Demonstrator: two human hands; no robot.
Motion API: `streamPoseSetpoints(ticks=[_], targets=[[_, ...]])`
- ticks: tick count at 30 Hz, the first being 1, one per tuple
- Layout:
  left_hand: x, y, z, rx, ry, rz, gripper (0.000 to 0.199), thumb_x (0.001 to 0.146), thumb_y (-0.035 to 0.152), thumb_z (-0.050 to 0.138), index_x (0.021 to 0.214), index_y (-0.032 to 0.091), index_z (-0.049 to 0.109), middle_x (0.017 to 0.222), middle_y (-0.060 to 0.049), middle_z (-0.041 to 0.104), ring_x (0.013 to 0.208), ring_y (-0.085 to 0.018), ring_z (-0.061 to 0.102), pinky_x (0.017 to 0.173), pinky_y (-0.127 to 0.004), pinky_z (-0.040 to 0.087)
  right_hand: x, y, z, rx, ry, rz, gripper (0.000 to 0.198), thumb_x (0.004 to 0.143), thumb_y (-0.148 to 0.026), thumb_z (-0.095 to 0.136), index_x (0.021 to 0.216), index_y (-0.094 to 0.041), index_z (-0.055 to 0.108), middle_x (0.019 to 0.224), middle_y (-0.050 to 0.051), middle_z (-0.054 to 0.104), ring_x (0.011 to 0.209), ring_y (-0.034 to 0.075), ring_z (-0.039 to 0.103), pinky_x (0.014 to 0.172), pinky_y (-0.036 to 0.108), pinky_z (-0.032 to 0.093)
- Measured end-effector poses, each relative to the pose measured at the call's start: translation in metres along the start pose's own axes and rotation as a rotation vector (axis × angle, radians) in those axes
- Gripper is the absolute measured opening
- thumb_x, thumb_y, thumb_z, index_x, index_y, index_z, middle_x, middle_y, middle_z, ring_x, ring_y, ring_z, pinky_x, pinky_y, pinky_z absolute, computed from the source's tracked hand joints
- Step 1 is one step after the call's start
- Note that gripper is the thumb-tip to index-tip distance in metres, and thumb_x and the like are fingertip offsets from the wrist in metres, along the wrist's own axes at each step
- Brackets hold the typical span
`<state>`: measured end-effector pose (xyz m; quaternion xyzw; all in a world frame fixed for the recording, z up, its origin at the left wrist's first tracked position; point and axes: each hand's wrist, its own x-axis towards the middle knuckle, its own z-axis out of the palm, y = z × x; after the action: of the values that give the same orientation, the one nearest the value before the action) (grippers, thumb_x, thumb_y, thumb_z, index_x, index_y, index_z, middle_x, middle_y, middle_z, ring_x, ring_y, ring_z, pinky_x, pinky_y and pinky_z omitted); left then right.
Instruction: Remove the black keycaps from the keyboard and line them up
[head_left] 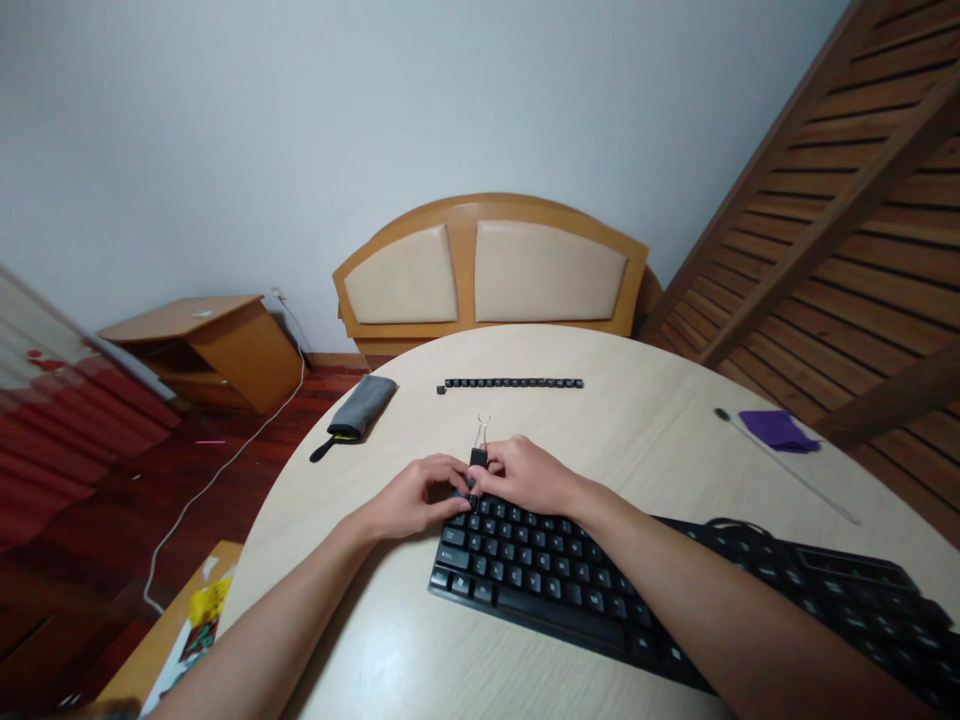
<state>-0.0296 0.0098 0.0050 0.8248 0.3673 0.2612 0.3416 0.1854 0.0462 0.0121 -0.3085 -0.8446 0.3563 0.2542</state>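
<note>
My right hand [525, 475] pinches a wire keycap puller [478, 457], a small black block with two thin wires sticking up from it and curling outward at the tips. Close against it, my left hand [416, 495] has thumb and fingers drawn together around a small black keycap [474, 502] at the keyboard's upper left corner. Fingertips partly hide that keycap and the puller's lower end. Beneath both hands lies a black keyboard [525, 570], set at a slant, its right part crossed by my right forearm. Farther back, a row of loose black keycaps [514, 382] stretches across the table.
A grey pouch [364, 405] with a black loop lies on the round table [360, 640] at left. To the right are a thin brush [787, 465] and a folded purple cloth [778, 430]. A wooden headboard [463, 270] stands behind the table.
</note>
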Motion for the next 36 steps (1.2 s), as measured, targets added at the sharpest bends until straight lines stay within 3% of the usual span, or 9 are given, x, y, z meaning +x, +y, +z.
streamPoseSetpoints(ticks=[12, 21, 27, 36], targets=[[0.004, -0.004, 0.010, -0.289, 0.186, -0.102, 0.019, 0.084, 0.031, 0.069, 0.092, 0.017, 0.061, 0.100, -0.008, 0.068, 0.099, -0.022, 0.064, 0.095, -0.039, 0.047, 0.003, 0.000, 0.002, 0.222, 0.129, 0.105, 0.027, 0.093, -0.037, 0.052, 0.085, -0.016, 0.065, 0.078, 0.006, 0.074, 0.071, 0.017, 0.070, 0.065, 0.026, 0.052], [0.003, -0.006, 0.010, -0.041, 0.319, -0.079, 0.018, 0.083, 0.028, 0.071, 0.094, 0.018, 0.061, 0.096, -0.006, 0.068, 0.094, -0.020, 0.063, 0.090, -0.033, 0.049, 0.005, 0.002, 0.002, 0.274, 0.155, 0.110, 0.028, 0.093, -0.037, 0.052, 0.089, -0.014, 0.067, 0.080, 0.007, 0.074, 0.075, 0.018, 0.070, 0.070, 0.026, 0.052], [0.002, -0.002, 0.007, 0.072, 0.251, 0.052, 0.015, 0.090, 0.027, 0.063, 0.102, 0.021, 0.067, 0.102, -0.008, 0.068, 0.099, -0.020, 0.063, 0.091, -0.034, 0.048, 0.006, 0.006, 0.003, 0.338, 0.155, 0.115, 0.032, 0.092, -0.040, 0.053, 0.090, -0.012, 0.068, 0.076, 0.007, 0.072, 0.073, 0.018, 0.069, 0.069, 0.026, 0.053], [0.001, -0.002, 0.011, 0.225, 0.283, 0.146, 0.014, 0.092, 0.025, 0.058, 0.102, 0.021, 0.068, 0.100, -0.008, 0.064, 0.094, -0.019, 0.062, 0.084, -0.031, 0.051, 0.012, 0.014, 0.006, 0.486, 0.154, 0.165, 0.034, 0.088, -0.043, 0.058, 0.080, -0.011, 0.067, 0.072, 0.007, 0.071, 0.068, 0.016, 0.068, 0.067, 0.026, 0.054]])
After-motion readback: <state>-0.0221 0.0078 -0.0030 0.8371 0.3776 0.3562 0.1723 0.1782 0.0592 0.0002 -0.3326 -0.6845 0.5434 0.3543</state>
